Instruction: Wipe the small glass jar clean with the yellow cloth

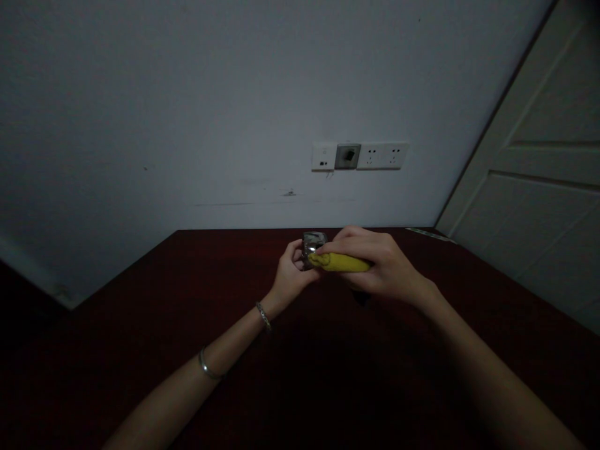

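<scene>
My left hand [291, 275] is closed around a small shiny glass or metal object [313, 245], held above the dark red table [140, 325]. My right hand [379, 265] grips a folded yellow cloth [338, 263] whose tip presses against that shiny object. Both hands meet over the far middle of the table. What the small object is stays hard to make out in the dim light. Two bracelets circle my left forearm.
A white wall stands behind the table, with a row of sockets and a switch [360, 156]. A pale door [539, 187] is at the right. A thin flat strip [430, 234] lies at the table's far right corner.
</scene>
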Motion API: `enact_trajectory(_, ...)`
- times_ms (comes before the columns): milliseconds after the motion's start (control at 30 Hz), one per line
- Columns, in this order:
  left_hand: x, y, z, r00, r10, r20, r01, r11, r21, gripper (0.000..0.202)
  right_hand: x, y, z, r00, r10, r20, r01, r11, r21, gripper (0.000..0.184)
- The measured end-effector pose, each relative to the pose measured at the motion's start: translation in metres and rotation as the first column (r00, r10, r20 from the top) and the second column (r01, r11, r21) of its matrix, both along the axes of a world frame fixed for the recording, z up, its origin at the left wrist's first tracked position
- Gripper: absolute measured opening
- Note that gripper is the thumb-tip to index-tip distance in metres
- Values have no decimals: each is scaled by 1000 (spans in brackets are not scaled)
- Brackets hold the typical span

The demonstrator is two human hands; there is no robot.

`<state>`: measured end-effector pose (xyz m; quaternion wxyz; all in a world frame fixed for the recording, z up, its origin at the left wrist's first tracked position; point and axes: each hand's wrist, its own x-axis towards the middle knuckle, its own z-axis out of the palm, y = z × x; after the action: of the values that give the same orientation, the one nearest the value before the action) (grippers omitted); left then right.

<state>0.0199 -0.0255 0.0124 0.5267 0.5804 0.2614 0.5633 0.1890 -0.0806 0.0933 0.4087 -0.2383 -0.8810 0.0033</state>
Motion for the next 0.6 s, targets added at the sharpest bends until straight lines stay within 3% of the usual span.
enact_trajectory(167, -2, 0, 3, 1000, 0, -6, -1, 1000, -22, 66, -4, -5, 4, 999, 7, -37, -8, 999, -34, 23)
enact_trajectory(367, 1, -8, 7, 999, -3, -36, 1, 999, -51, 68, 1, 4, 1, 963, -177, -205, 203, 973, 111, 30)
enact_trajectory(600, 1, -4, 4, 1000, -15, -25, 16, 1000, 5, 67, -2, 9, -7, 981, -140, -132, 155, 982, 113, 31)
